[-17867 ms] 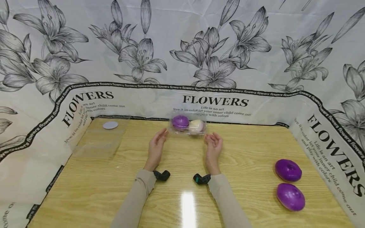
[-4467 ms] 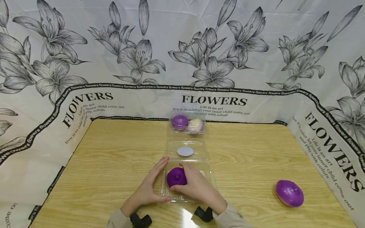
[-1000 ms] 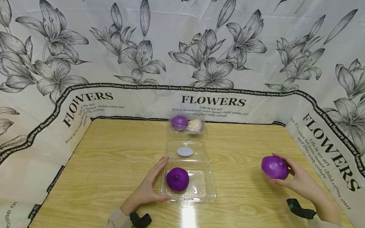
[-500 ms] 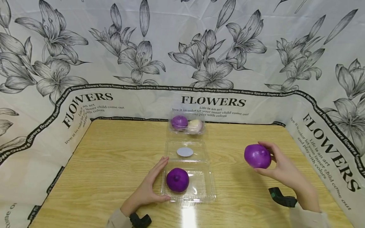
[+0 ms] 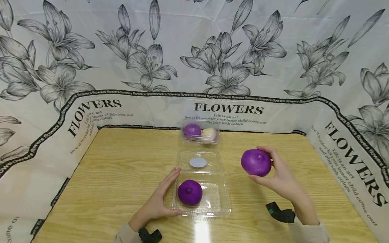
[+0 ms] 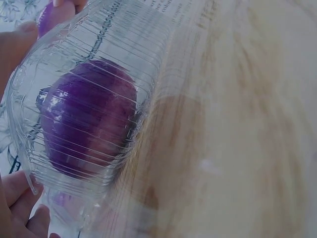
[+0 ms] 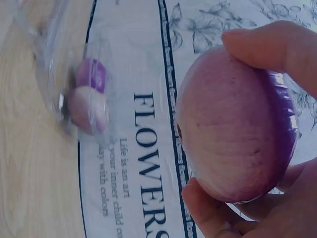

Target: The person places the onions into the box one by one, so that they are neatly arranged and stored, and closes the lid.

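A clear plastic clamshell container (image 5: 215, 199) lies opened flat on the table, its lid folded back away from me. One purple onion (image 5: 190, 193) sits in the left half of its tray. My left hand (image 5: 156, 200) rests along the tray's left side, fingers and thumb spread wide, touching the edge. In the air to the right of the container, my right hand (image 5: 282, 179) grips a second purple onion (image 5: 256, 162) between thumb and fingers. The right wrist view shows this onion's (image 7: 228, 129) pale pinkish side; in the left wrist view the tray's ribbed wall covers the first onion (image 6: 89, 119).
Behind the lid, against the flowered cloth (image 5: 146, 109), stands another clear container (image 5: 200, 140) with a purple onion (image 5: 192, 130) and a paler one (image 5: 209, 135) inside. A white oval label (image 5: 198, 162) is on the lid. Wood-grain table (image 5: 127, 162) surrounds everything.
My right hand has carried the second onion leftward from the table's right side, nearer the container. The left hand and the onion in the tray have stayed put over the last second.
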A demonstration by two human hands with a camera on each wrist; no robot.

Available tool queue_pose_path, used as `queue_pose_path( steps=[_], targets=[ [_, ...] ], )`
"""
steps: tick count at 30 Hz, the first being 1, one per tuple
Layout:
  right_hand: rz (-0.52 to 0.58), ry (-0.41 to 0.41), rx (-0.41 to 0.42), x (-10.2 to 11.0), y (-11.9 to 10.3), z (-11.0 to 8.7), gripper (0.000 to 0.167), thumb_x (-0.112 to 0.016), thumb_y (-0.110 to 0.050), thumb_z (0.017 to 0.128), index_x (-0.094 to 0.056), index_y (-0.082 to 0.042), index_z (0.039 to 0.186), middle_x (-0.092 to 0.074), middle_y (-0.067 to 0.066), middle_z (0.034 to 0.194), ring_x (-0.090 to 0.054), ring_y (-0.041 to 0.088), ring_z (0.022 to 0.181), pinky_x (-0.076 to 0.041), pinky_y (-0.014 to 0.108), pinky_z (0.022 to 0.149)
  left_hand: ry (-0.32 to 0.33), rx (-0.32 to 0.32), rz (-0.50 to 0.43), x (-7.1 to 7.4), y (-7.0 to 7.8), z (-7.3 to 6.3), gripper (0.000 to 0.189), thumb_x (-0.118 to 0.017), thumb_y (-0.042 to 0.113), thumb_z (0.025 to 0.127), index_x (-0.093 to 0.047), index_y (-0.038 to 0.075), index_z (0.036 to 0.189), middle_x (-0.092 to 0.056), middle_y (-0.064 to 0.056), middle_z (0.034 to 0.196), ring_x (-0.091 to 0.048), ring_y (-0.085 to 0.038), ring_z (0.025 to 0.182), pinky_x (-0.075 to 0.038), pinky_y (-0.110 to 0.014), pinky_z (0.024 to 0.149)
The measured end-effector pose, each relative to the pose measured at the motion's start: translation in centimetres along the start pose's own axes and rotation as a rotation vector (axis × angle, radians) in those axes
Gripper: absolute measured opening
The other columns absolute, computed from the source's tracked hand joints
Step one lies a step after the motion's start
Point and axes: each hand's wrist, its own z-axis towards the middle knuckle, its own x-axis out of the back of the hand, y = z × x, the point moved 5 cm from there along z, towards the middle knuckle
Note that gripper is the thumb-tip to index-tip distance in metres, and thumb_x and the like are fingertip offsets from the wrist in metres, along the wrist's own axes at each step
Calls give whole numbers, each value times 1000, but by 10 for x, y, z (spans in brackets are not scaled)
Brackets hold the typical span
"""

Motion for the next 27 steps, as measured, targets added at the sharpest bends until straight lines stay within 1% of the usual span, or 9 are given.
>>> queue_pose_path(
  steps=[2,6,11,13,16,19,21,24,27],
  targets=[
    [19,4,4,-5,-3,0,88,-89,-7,71,-39,-5,144,-51,13,131,-45,-1,112,-44,9,86,0,0,-4,0,0,0,116,-89,45,67,-29,-5,152,-25,-19,160,-16,-38,149,-17,-71,110],
    [59,-6,18,-14,-9,1,88,-89,-6,71,-39,-5,144,-49,12,134,-47,2,115,-46,11,89,-1,6,-8,0,1,0,116,-90,44,66,-29,-4,152,-25,-19,160,-16,-38,149,-17,-69,111],
    [91,-20,55,-24,-11,4,88,-90,-6,70,-40,-6,143,-48,11,139,-46,1,118,-46,12,91,0,9,0,0,1,0,116,-89,46,67,-28,-4,152,-25,-19,160,-16,-39,149,-17,-67,113],
    [95,-31,64,-29,-12,5,88,-90,-6,69,-41,-6,142,-48,11,140,-46,3,120,-45,12,93,2,9,-3,0,0,0,116,-89,46,67,-28,-3,152,-25,-20,160,-16,-39,149,-16,-65,114],
    [97,-51,65,-35,-12,6,89,-92,-8,68,-42,-6,142,-49,10,140,-48,12,122,-45,15,95,1,9,-7,0,0,0,116,-90,45,67,-28,-3,153,-25,-20,160,-16,-39,149,-16,-64,114],
    [103,-86,55,-44,-12,7,89,-93,-12,67,-43,-7,141,-51,9,138,-51,22,122,-47,22,97,1,6,-5,1,0,0,116,-90,43,66,-29,-4,152,-25,-20,160,-16,-39,149,-16,-64,114],
    [121,-122,48,-51,-10,7,89,-93,-13,66,-44,-7,140,-51,8,136,-53,26,120,-50,29,97,2,1,0,1,1,0,116,-90,43,66,-29,-5,152,-25,-20,160,-16,-40,148,-17,-64,114],
    [141,-191,54,-62,-9,7,86,-93,-17,67,-45,-9,138,-51,7,134,-55,28,118,-53,39,96,2,-7,-1,1,2,1,115,-90,43,67,-29,-5,152,-26,-20,160,-16,-40,148,-16,-60,117],
    [149,-255,74,-74,-8,7,84,-93,-17,67,-46,-12,137,-51,5,134,-55,27,118,-53,45,96,3,-15,-3,1,2,1,115,-90,44,67,-29,-5,152,-25,-21,160,-17,-41,148,-14,-54,119]
  ],
)
